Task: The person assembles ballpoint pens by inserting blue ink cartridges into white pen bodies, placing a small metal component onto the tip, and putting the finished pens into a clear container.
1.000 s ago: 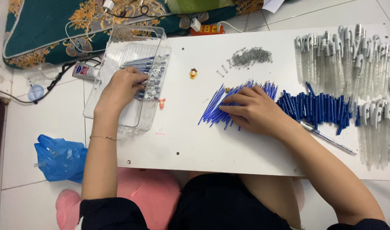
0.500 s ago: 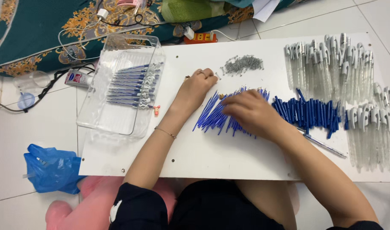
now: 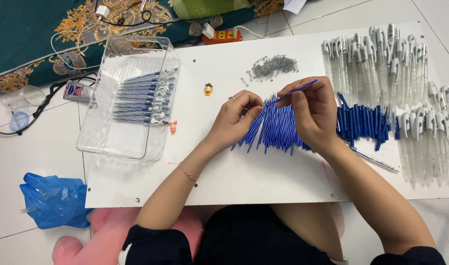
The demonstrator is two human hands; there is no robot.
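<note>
My right hand (image 3: 310, 113) pinches a thin blue pen refill (image 3: 295, 91) and holds it slanted above a heap of blue refills (image 3: 273, 130) on the white board (image 3: 224, 172). My left hand (image 3: 236, 118) has its fingertips closed at the refill's lower tip; a small spring may be between them, but I cannot tell. Small metal springs (image 3: 271, 66) lie in a pile just beyond the hands. A clear plastic tray (image 3: 126, 142) at the left holds a row of assembled blue pens (image 3: 141, 98).
Clear pen barrels with caps (image 3: 376, 61) lie in rows at the right, with more clear barrels (image 3: 430, 142) below them and blue parts (image 3: 361, 122) beside the heap. A blue plastic bag (image 3: 52, 198) lies on the floor at the left. Cables and a patterned cushion (image 3: 48, 34) are behind the board.
My left hand left the tray and came across to the refill heap. My right hand lifted one refill out of the heap, and both hands now meet on it.
</note>
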